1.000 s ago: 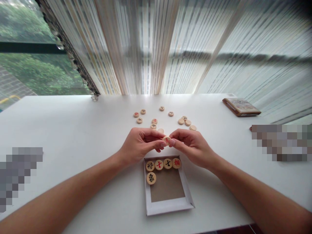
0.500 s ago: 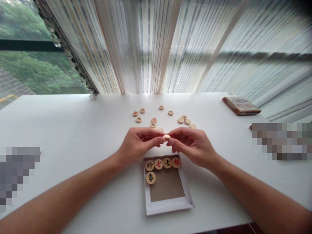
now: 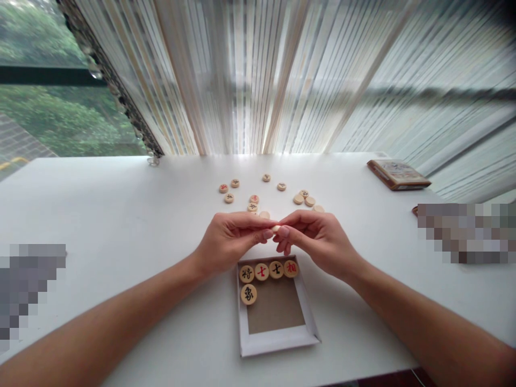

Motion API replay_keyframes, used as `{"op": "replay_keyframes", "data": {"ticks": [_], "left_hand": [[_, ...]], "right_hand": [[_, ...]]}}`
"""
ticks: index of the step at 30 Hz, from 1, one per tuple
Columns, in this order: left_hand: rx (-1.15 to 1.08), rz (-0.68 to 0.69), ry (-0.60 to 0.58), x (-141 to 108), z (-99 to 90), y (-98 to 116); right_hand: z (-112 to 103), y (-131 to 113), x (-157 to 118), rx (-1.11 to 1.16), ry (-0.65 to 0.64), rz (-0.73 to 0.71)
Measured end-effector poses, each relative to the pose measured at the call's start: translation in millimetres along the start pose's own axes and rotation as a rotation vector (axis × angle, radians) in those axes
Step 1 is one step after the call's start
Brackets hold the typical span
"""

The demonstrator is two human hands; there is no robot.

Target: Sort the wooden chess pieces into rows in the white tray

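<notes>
Between the fingertips of both hands is a small round wooden xiangqi piece (image 3: 276,229), held above the far edge of a shallow open box (image 3: 278,339). My left hand (image 3: 231,236) pinches it from the left, and my right hand (image 3: 316,236) pinches it from the right. Fingers cover most of the piece, so its marking is hidden. In the box, pieces with red and black characters form a row along the far side. One more piece, with a black character (image 3: 249,294), lies below that row at the left.
Loose xiangqi pieces (image 3: 229,198) lie scattered on the white table (image 3: 141,215) beyond my hands, some showing characters and some blank side up. A flat brown-edged box (image 3: 399,174) rests at the back right. A striped curtain (image 3: 250,80) hangs behind the table.
My fingers have shifted slightly on the piece, with the right thumb now covering more of it. The pieces in the box and on the table stay as they were.
</notes>
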State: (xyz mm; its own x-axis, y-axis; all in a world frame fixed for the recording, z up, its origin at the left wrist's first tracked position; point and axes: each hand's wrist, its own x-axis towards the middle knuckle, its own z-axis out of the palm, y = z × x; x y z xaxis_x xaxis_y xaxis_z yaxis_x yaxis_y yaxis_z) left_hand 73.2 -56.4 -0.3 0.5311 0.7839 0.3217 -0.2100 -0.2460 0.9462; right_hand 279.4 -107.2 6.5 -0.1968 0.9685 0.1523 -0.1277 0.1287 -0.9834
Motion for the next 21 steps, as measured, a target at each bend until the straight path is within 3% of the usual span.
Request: {"op": "replay_keyframes", "data": {"ticks": [10, 21], "left_hand": [[-0.299, -0.241, 0.004, 2.1, -1.5, -1.2], [-0.338, -0.323, -0.002, 2.0, -0.5, 5.6]], "right_hand": [[-6.5, 5.4, 2.2, 0.165, -0.068, 0.101], [-4.3, 4.7, 1.1, 0.203, -0.042, 0.154]]}}
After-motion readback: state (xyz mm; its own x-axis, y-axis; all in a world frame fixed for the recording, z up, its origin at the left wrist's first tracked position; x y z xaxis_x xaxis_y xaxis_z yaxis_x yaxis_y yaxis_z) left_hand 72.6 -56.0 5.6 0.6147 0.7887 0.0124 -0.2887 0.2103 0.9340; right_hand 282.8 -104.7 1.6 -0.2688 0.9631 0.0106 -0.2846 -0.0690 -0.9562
